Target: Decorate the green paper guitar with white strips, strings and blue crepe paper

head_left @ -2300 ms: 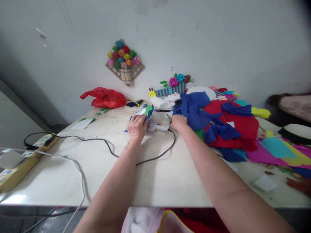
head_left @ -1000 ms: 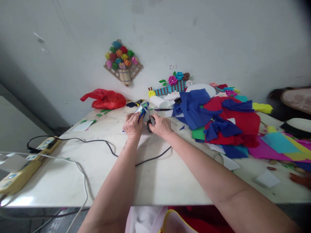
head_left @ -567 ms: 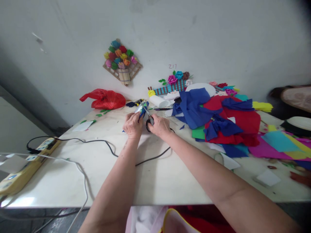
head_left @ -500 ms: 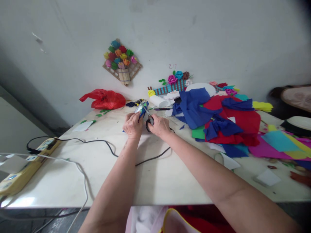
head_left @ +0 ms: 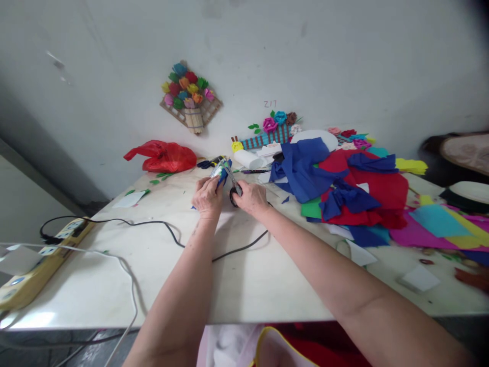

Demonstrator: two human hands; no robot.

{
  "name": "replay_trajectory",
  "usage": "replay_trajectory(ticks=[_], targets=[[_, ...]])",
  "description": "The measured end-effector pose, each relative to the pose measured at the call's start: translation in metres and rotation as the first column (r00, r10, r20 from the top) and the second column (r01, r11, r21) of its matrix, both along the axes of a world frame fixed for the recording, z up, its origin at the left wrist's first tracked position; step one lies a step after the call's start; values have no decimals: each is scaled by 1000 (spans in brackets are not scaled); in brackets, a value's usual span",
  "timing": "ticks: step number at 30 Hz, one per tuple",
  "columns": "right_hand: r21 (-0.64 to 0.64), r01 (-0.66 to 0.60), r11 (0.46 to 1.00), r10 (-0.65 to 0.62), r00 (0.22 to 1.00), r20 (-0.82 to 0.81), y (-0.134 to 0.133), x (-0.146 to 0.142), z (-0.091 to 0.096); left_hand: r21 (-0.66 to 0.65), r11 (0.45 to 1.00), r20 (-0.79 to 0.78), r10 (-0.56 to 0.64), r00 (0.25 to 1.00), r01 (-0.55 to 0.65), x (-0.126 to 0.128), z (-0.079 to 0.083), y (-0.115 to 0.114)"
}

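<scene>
My left hand (head_left: 207,196) is closed around a small craft piece (head_left: 221,170) of blue, green and white paper, held just above the white table (head_left: 244,275). My right hand (head_left: 251,198) grips black-handled scissors (head_left: 234,187), whose blades point up and left into that piece. The two hands sit close together near the table's far middle. A black cord (head_left: 244,247) runs under my right wrist toward the left.
A heap of blue, red and other coloured paper sheets (head_left: 355,191) covers the right side. A red plastic bag (head_left: 162,155) lies at the back left. A yellow power strip (head_left: 34,260) sits at the left edge. Paper-flower crafts (head_left: 189,97) hang on the wall.
My right hand left the blue paper, took up the scissors and brought them to the piece in my left hand. Over the last second both hands have barely moved.
</scene>
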State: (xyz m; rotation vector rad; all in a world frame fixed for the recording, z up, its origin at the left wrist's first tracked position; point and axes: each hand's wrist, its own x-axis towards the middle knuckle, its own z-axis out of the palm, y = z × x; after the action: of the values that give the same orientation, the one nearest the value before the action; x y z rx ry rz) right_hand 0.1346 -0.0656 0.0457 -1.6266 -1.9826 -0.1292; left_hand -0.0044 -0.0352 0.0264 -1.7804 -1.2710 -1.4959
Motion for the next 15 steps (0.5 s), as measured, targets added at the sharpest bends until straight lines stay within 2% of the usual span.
replay_trajectory(ticks=[9,15], targets=[[23,12,1000,-13,999,46,1,3,-1,-66,998,21,18,1000,-17,-1,0,-1],[26,-8,1000,7,999,33,0,4,1,-43,999,13,-4,1000,4,-1,-1,0]])
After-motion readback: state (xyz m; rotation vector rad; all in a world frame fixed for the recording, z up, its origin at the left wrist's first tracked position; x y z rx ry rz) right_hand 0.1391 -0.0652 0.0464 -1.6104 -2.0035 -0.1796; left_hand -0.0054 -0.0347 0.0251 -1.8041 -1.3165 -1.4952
